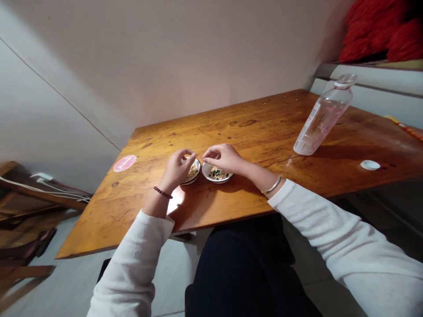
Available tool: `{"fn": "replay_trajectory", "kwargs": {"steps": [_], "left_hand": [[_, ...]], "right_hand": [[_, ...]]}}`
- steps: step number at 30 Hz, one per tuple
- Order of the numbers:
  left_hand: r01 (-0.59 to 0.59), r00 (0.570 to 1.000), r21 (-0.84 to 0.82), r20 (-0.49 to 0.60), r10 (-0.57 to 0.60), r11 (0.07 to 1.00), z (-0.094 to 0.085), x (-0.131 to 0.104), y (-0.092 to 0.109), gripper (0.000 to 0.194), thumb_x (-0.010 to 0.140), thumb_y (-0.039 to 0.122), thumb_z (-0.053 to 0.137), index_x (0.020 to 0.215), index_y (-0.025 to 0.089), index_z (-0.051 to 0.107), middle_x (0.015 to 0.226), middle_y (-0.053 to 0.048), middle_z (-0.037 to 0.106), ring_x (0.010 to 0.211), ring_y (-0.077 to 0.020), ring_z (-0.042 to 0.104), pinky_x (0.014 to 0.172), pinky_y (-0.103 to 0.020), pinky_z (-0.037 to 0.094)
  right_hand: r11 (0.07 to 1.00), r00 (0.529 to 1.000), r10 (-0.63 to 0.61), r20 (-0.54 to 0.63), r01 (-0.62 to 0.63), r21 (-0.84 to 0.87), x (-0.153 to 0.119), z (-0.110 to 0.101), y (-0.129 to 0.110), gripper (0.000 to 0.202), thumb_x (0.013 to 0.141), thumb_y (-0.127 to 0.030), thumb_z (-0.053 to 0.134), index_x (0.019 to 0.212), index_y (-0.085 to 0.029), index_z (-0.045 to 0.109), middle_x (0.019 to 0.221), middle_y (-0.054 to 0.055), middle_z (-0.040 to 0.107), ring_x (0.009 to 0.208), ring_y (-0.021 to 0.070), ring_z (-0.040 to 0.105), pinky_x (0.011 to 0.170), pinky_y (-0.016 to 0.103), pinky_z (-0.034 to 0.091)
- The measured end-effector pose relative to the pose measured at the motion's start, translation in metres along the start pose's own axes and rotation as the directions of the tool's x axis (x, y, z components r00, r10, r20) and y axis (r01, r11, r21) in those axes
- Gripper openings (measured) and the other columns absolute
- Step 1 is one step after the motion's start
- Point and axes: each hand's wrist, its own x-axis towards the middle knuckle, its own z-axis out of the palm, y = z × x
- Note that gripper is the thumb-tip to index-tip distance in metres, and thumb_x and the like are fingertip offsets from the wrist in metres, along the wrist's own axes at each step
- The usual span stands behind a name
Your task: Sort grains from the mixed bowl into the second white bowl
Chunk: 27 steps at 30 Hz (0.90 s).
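Observation:
Two small white bowls stand side by side near the front of the wooden table [158, 145]. The left bowl [198, 169] holds small yellowish bean-like pieces. Similar pale pieces, mixed with dark and green ones, lie in the right bowl [220, 180]. My left hand [178, 168] hovers over the left bowl, thumb and fingertips drawn together in a pinch. Over the right bowl's far left rim, my right hand [225, 158] also pinches, its fingertips close to those of the left. Whatever either pinch holds is too small to make out.
A clear plastic bottle [322, 121] stands to the right, with a white cap [370, 165] lying near it. A round pink sticker [124, 163] marks the table's left side. Behind the table rises a wall; red fluffy items [373, 31] sit at the back right.

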Motion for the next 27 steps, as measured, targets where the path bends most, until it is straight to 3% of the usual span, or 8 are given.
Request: {"fn": "replay_trajectory", "kwargs": {"steps": [2,5,8,17,21,27], "left_hand": [[-0.015,1.0,0.256,-0.006,0.017,0.967,-0.003,0.0,-0.006,0.027,0.085,0.041,0.056,0.087,0.019,0.071,0.092,-0.009,0.069,0.088,-0.0237,0.059,0.084,-0.036,0.045],[-0.056,0.996,0.407,0.087,0.023,0.912,-0.004,0.0,-0.012,0.029,0.085,0.04,0.055,0.082,0.019,0.074,0.094,-0.012,0.07,0.088,-0.026,0.06,0.089,-0.039,0.043],[-0.098,0.981,0.429,0.192,0.015,0.898,-0.003,-0.002,-0.014,0.031,0.084,0.041,0.055,0.082,0.019,0.076,0.093,-0.012,0.072,0.084,-0.0254,0.062,0.087,-0.037,0.045],[-0.096,0.957,0.376,0.288,-0.017,0.922,-0.004,-0.002,-0.014,0.023,0.077,0.035,0.058,0.083,0.027,0.078,0.093,-0.006,0.075,0.084,-0.0241,0.066,0.074,-0.03,0.047],[-0.06,0.96,0.39,0.276,-0.054,0.919,-0.005,-0.002,-0.011,0.021,0.076,0.036,0.059,0.081,0.025,0.077,0.089,-0.005,0.075,0.08,-0.0238,0.066,0.071,-0.029,0.046],[-0.046,0.985,0.537,0.163,-0.05,0.842,-0.007,-0.005,-0.004,0.025,0.08,0.041,0.06,0.086,0.02,0.073,0.09,-0.009,0.073,0.086,-0.0261,0.066,0.083,-0.034,0.047]], "right_hand": [[0.999,1.0,0.02,-0.022,-0.02,-0.037,0.0,-0.001,-0.001,0.012,0.078,-0.024,0.07,0.084,-0.015,0.074,0.08,0.005,0.074,0.07,0.0129,0.066,0.066,0.023,0.05],[0.997,0.999,0.034,-0.038,-0.036,-0.063,0.0,-0.001,0.0,0.011,0.079,-0.023,0.07,0.084,-0.015,0.074,0.08,0.005,0.074,0.07,0.0129,0.066,0.065,0.023,0.049],[0.997,0.999,0.028,-0.039,-0.031,-0.073,0.001,-0.001,0.002,0.011,0.079,-0.023,0.069,0.084,-0.015,0.074,0.079,0.005,0.074,0.069,0.0126,0.066,0.065,0.022,0.049],[0.993,0.998,0.048,-0.032,-0.051,-0.107,0.001,-0.001,0.005,0.012,0.078,-0.024,0.069,0.085,-0.017,0.075,0.081,0.004,0.075,0.072,0.0135,0.067,0.066,0.023,0.049],[0.992,0.998,0.048,-0.04,-0.052,-0.116,0.0,-0.002,0.005,0.012,0.078,-0.025,0.069,0.085,-0.017,0.075,0.08,0.004,0.075,0.071,0.0134,0.067,0.065,0.023,0.049],[0.991,0.998,0.049,-0.03,-0.052,-0.12,0.0,-0.002,0.003,0.013,0.079,-0.024,0.068,0.086,-0.016,0.075,0.081,0.005,0.075,0.071,0.0135,0.067,0.066,0.023,0.049]]}}
